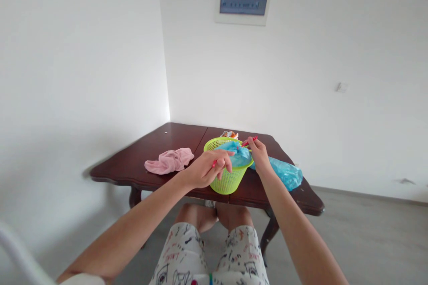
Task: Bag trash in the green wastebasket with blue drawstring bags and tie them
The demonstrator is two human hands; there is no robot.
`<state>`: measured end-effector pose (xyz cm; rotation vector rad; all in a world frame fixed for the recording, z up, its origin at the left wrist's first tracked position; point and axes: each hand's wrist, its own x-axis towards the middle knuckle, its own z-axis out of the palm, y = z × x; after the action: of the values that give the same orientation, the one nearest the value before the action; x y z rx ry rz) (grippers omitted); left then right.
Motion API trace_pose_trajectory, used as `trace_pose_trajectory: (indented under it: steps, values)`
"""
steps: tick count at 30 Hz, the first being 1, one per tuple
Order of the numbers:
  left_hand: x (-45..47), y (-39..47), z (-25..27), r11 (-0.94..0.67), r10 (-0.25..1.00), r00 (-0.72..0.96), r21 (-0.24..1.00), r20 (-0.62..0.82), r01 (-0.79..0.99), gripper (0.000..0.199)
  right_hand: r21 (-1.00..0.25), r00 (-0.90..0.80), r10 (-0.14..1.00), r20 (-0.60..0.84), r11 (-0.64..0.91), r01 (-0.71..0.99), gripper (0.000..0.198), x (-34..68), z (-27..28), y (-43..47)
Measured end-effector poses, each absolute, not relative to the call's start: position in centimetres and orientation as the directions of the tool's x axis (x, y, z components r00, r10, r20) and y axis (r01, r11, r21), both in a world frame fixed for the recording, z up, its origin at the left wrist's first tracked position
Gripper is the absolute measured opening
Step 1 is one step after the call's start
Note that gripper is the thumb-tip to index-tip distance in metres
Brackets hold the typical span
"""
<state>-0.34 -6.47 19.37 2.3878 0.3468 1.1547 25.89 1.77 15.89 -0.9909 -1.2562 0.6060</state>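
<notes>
A lime-green plastic basket (pixel 229 181) with perforated walls stands near the front edge of the table. Inside it sits a blue plastic bag (pixel 241 158), its top gathered together. My left hand (pixel 210 167) is over the basket's left rim, closed with a bit of red drawstring showing between its fingers. At the right rim, my right hand (pixel 258 151) pinches another end of the red drawstring (pixel 249 140), which runs to the gathered bag top. My left hand hides part of the basket and bag.
A pink cloth (pixel 170 160) lies crumpled on the dark wooden table (pixel 147 142), left of the basket. Another blue plastic bundle (pixel 286 173) lies to the right, partly behind my right forearm. Behind the basket is an orange-and-white item (pixel 229 134). White walls border the table.
</notes>
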Motion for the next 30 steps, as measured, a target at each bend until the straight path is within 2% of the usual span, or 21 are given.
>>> trace_pose_trajectory:
  steps: [3, 5, 9, 12, 16, 20, 22, 26, 28, 30]
  values:
    - [-1.4, -6.1, 17.5, -0.779, 0.569, 0.578, 0.609, 0.585, 0.150, 0.078, -0.866, 0.279, 0.821, 0.499, 0.459, 0.199, 0.086, 27.1, 14.9, 2.7]
    - [-1.8, -5.4, 16.8, -0.727, 0.665, 0.504, 0.631, 0.551, 0.269, 0.070, -0.851, 0.281, 0.806, 0.520, 0.465, 0.243, 0.083, 27.3, 14.5, 2.5]
    - [-1.6, -3.3, 15.8, -0.635, 0.760, 0.325, 0.540, 0.563, 0.553, 0.043, -0.801, 0.162, 0.806, 0.569, 0.498, 0.332, 0.073, 26.5, 14.6, 1.1]
    - [-0.9, -2.0, 15.1, -0.669, 0.729, 0.386, 0.467, 0.566, 0.578, 0.015, -0.774, -0.020, 0.837, 0.546, 0.514, 0.369, 0.059, 25.0, 14.8, 0.4]
    - [0.2, -0.7, 14.8, -0.785, 0.610, 0.453, 0.418, 0.650, 0.458, 0.018, -0.802, -0.297, 0.852, 0.431, 0.513, 0.307, 0.060, 23.2, 15.2, 1.0]
    - [0.6, 0.2, 14.6, -0.778, 0.594, 0.439, 0.344, 0.675, 0.525, 0.006, -0.868, -0.419, 0.851, 0.318, 0.439, 0.233, 0.072, 22.8, 15.4, 2.9]
    - [0.6, 0.6, 13.9, -0.799, 0.550, 0.435, 0.299, 0.713, 0.521, 0.016, -0.888, -0.413, 0.857, 0.309, 0.416, 0.197, 0.072, 23.0, 15.1, 3.9]
    - [0.0, 1.3, 11.6, -0.832, 0.457, 0.395, 0.226, 0.797, 0.507, 0.069, -0.872, -0.253, 0.872, 0.419, 0.464, 0.154, 0.071, 23.9, 14.6, 5.5]
    - [-0.4, 1.6, 10.5, -0.826, 0.454, 0.404, 0.205, 0.794, 0.525, 0.080, -0.775, -0.158, 0.814, 0.559, 0.580, 0.251, 0.078, 25.3, 15.4, 6.4]
    - [-0.9, 2.0, 9.7, -0.826, 0.459, 0.443, 0.187, 0.770, 0.531, 0.073, -0.539, -0.145, 0.670, 0.728, 0.690, 0.483, 0.086, 27.4, 17.2, 7.4]
